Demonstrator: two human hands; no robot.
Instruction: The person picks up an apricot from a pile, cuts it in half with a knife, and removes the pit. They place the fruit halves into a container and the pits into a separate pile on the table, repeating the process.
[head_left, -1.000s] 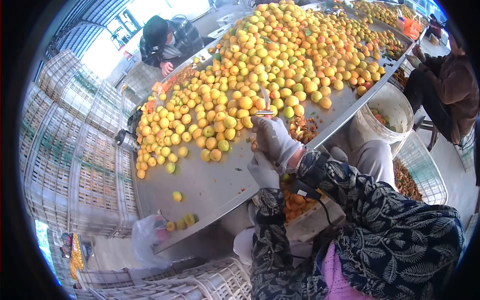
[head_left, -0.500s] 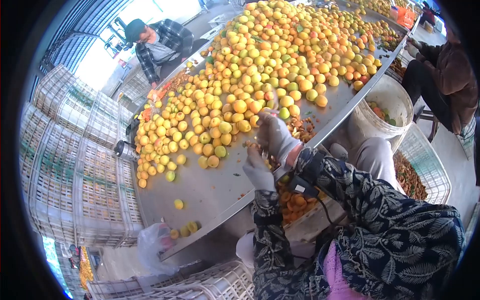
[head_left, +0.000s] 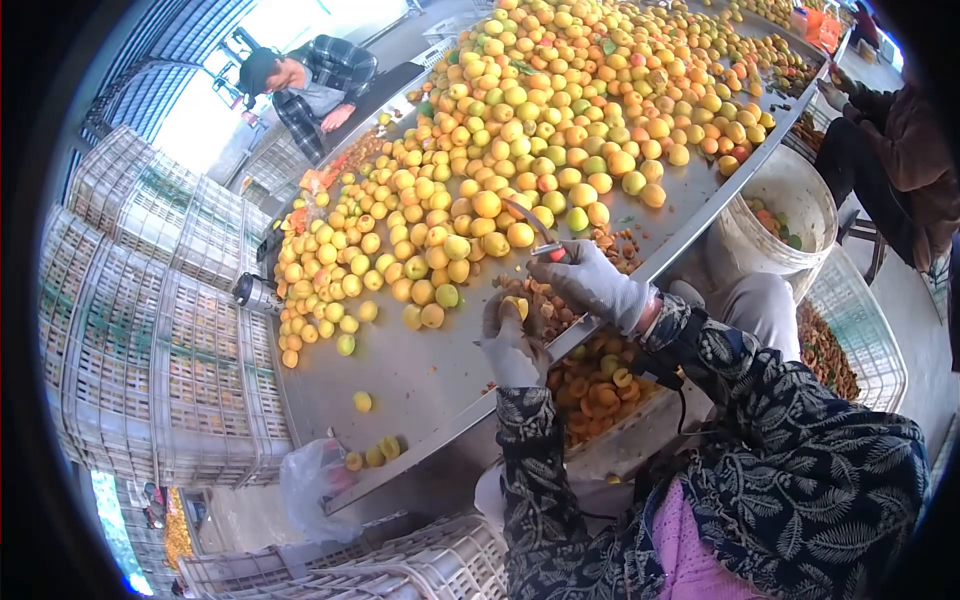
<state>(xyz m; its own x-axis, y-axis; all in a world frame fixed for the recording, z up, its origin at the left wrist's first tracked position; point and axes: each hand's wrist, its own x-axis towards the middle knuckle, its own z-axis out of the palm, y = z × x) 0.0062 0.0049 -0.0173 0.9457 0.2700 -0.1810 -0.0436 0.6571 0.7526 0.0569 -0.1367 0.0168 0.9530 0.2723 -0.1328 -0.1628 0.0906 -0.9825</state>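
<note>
My left hand (head_left: pixel 513 348), in a pale glove with darkened fingers, is closed on a piece of apricot (head_left: pixel 517 306) at the table's near edge. Just right of it, my gloved right hand (head_left: pixel 605 287) grips a small knife (head_left: pixel 547 250) with a curved blade and a bit of red at the handle. The blade points up and left towards the heap of whole apricots (head_left: pixel 520 130). Brown pits and scraps (head_left: pixel 553 308) lie on the metal table (head_left: pixel 400 390) beside both hands. Below the edge sits a container of halved apricots (head_left: pixel 598 392).
Stacked white crates (head_left: pixel 120 350) stand at the left, another crate (head_left: pixel 420 575) at the bottom. To the right are a white bucket (head_left: pixel 770 235) and a crate of pits (head_left: pixel 825 355). One person (head_left: pixel 320 90) works across the table, another (head_left: pixel 890 150) at the right.
My hands have drawn apart, the right one moving right with the knife. The apricot piece now shows in my left fingers. The person across has raised a hand towards the chest.
</note>
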